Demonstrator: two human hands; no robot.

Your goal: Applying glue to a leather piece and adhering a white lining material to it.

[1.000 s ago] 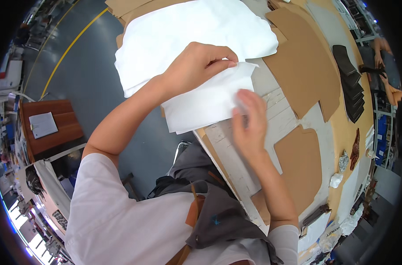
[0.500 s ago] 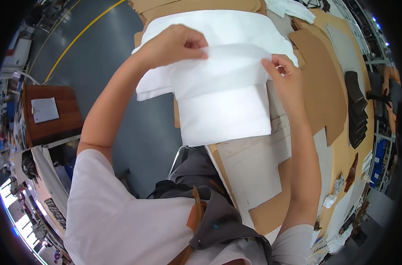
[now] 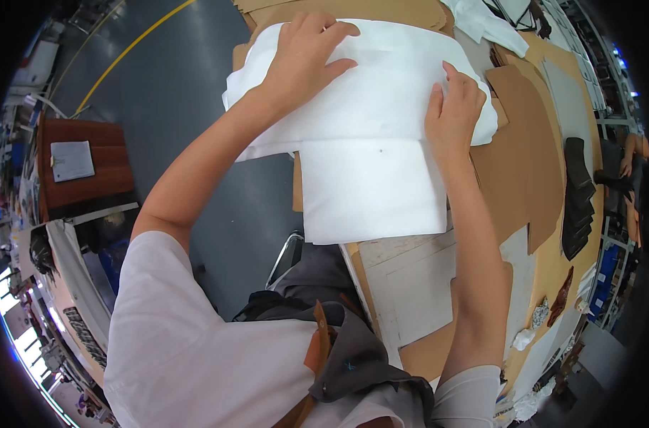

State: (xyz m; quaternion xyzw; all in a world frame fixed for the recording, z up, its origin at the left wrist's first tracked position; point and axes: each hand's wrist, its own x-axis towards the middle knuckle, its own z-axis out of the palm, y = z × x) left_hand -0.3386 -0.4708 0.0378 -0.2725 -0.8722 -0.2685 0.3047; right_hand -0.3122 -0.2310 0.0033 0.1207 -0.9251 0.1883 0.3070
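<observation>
White fabric-like sheets (image 3: 371, 189) lie stacked over the table's far end. They have a broad, rounded far part and a narrower rectangular part toward me; a small dark speck shows near the step between them. My left hand (image 3: 307, 57) is over the left of the broad part, thumb and fingers apart, holding nothing. On the right side of the sheets, my right hand (image 3: 455, 114) has thumb and forefinger spread, its other fingers curled. It appears to rest on or just above the white surface. Whether the fingertips press on the sheets, I cannot tell.
Brown cardboard pieces (image 3: 528, 157) lie right of the sheets, and more cardboard (image 3: 353, 8) lies beyond them. Black curved pieces (image 3: 578, 200) sit at the table's right side. A brown cabinet with a clipboard (image 3: 73, 160) stands left across the grey floor. Another person's arm (image 3: 632, 153) shows far right.
The thin white layer pinched between both hands has been let go and now lies flat. My left hand has moved farther away, and my fingers have spread.
</observation>
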